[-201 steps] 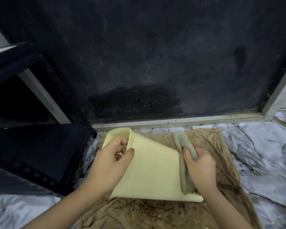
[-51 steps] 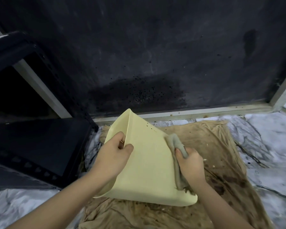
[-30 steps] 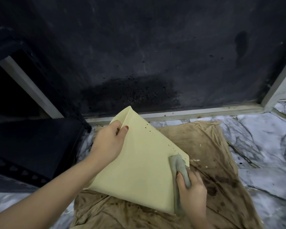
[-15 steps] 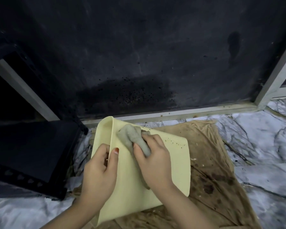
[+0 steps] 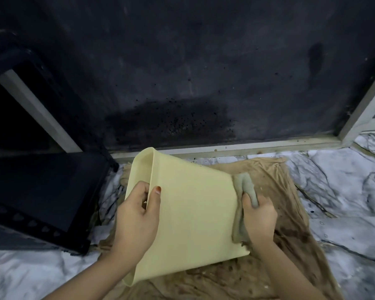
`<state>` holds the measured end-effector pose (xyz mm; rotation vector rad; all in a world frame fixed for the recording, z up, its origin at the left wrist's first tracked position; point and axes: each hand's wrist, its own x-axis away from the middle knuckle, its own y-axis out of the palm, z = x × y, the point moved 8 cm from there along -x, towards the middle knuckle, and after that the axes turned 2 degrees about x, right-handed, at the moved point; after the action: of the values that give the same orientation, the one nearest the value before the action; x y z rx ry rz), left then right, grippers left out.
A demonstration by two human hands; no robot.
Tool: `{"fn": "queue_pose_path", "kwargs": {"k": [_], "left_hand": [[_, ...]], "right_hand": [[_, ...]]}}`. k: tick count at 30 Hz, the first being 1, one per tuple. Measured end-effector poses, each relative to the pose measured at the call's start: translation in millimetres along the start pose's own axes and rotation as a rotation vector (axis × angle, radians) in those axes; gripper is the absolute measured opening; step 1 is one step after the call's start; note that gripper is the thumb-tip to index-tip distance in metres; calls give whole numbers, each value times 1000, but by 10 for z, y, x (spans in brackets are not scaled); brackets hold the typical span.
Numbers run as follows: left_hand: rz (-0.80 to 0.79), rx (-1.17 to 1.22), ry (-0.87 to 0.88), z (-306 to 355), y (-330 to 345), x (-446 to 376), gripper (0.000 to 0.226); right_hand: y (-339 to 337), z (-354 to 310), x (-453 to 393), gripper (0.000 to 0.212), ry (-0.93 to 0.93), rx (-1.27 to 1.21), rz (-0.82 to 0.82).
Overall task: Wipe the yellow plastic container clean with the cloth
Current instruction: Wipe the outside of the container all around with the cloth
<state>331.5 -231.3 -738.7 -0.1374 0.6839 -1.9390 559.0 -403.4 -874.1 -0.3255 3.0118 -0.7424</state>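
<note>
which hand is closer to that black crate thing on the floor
The left hand. It grips the yellow container's open rim, just right of the black crate. The right hand presses the cloth on the container's far side, away from the crate.

pale yellow container (image 5: 193, 217), grey-green cloth (image 5: 243, 187), brown stained sheet (image 5: 290, 213)

Left hand (image 5: 136, 219) is gripping the yellow container (image 5: 195, 213) rim; right hand (image 5: 259, 219) is pressing the grey cloth (image 5: 243, 187) against its base edge.
</note>
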Motion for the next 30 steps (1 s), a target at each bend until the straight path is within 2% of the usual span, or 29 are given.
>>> {"fn": "queue_pose_path", "kwargs": {"k": [4, 6, 8, 12, 16, 19, 22, 26, 30], "left_hand": [[14, 15, -12, -5, 0, -30, 27], [16, 17, -18, -9, 5, -34, 27], [17, 17, -12, -3, 11, -36, 29], [10, 32, -5, 7, 32, -32, 29], [-16, 29, 40, 85, 55, 10, 31], [-43, 31, 62, 125, 82, 35, 31], [-46, 37, 61, 123, 82, 55, 32], [-47, 56, 47, 82, 67, 68, 34], [-69, 105, 16, 87, 83, 71, 20]], "right_hand": [[-25, 82, 362, 18, -74, 34, 16], [15, -11, 654, 31, -149, 21, 9], [70, -243, 941, 44, -234, -45, -19], [197, -864, 1174, 33, -440, -181, -125], [243, -1448, 993, 32, -528, -174, -173], [251, -1645, 674, 20, -478, -181, -147], [273, -1567, 339, 19, -398, -138, -102], [224, -1101, -10, 21, -218, -58, -69], [107, -498, -133, 19, -60, -44, -19]]}}
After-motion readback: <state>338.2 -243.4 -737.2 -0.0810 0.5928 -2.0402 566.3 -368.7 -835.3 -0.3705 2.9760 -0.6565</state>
